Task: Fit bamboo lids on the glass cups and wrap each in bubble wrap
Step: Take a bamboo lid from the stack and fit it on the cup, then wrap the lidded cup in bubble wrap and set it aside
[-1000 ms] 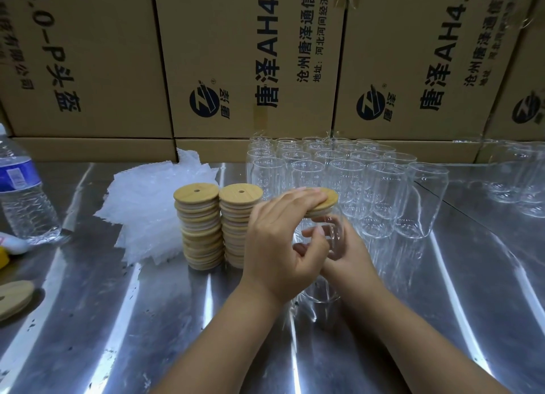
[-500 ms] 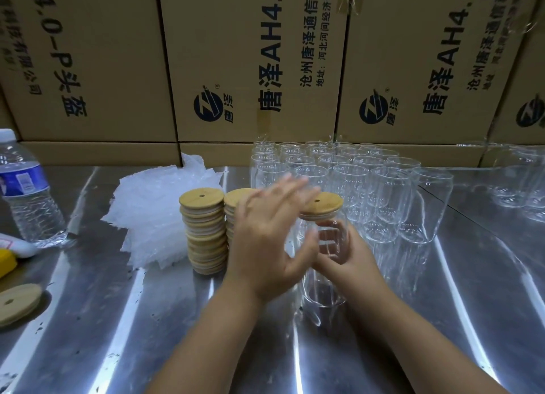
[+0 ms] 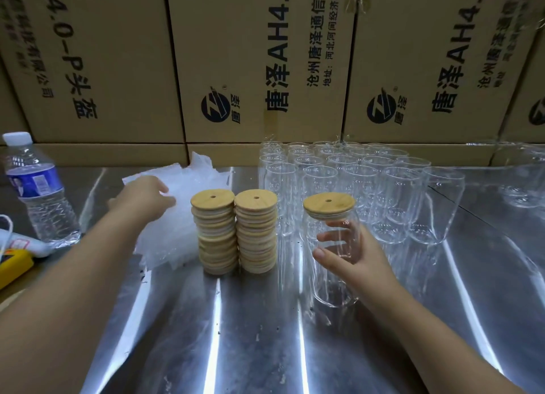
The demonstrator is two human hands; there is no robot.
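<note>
One lidded cup (image 3: 331, 290) | right fingers (image 3: 327, 255) grip it | left fingers (image 3: 160, 197) flat on bubble wrap (image 3: 177, 234)

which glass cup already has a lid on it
The cup the right hand grips, in front of the rest: a bamboo lid caps it, while the other cups behind are open-topped.

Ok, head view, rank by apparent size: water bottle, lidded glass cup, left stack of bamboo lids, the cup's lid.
1. Clear plastic water bottle and lidded clear glass cup: alike, and the cup is nearer, so unranked.
2. Left stack of round bamboo lids.
3. Round bamboo lid on the cup.
</note>
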